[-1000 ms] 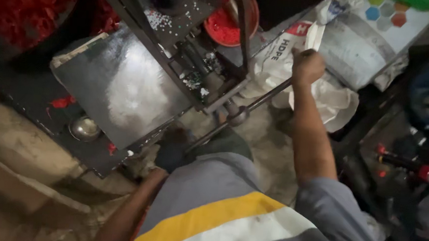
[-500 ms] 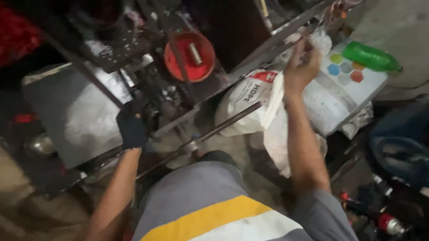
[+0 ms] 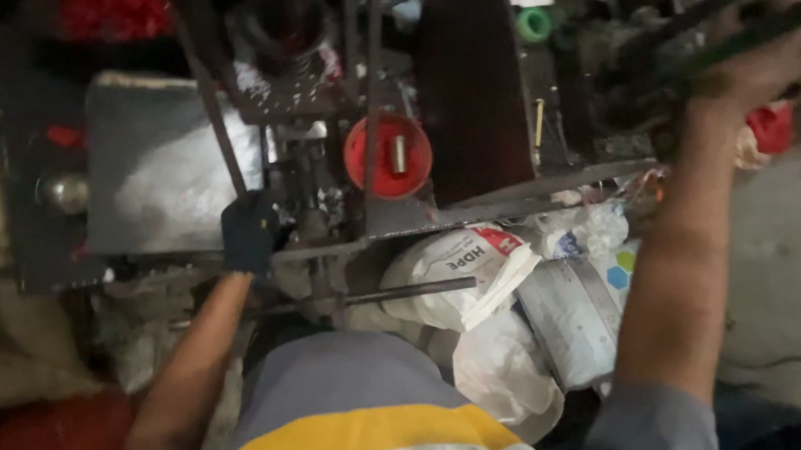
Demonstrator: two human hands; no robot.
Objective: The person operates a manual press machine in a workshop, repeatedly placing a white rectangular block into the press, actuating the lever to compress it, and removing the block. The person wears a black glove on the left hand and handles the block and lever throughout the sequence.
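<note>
At the far left a dull metal plate (image 3: 158, 168) lies flat on the dark machine frame (image 3: 475, 211), with a small round knob (image 3: 64, 191) beside it. Just right of the plate is the left hand (image 3: 250, 234), in a dark glove. Its fingers are curled down over a thin metal bar (image 3: 316, 248) of the frame and seem pressed together around it; the bar runs out from under the fingers to the right. Below these fingers a 2nd, longer rod (image 3: 396, 291) lies slanted, apart from the hand.

Up and to the right of the left fingers sits a red round cup (image 3: 388, 155) with a short metal pin in its middle. It is near the glove but not touching it. Lower right, white sacks (image 3: 458, 275) lie piled under the frame.

At the far right the right hand (image 3: 752, 75) is bare and raised high. It closes around a dark lever (image 3: 709, 31) that slants to the upper corner; the picture is blurred there, so I cannot tell how tight the fingers are. The red cup lies well apart from these fingers, down and to the left.

In my judgement the work is in the middle: both hands are on the machine, the lever is up, and no finished piece shows on the plate.
</note>
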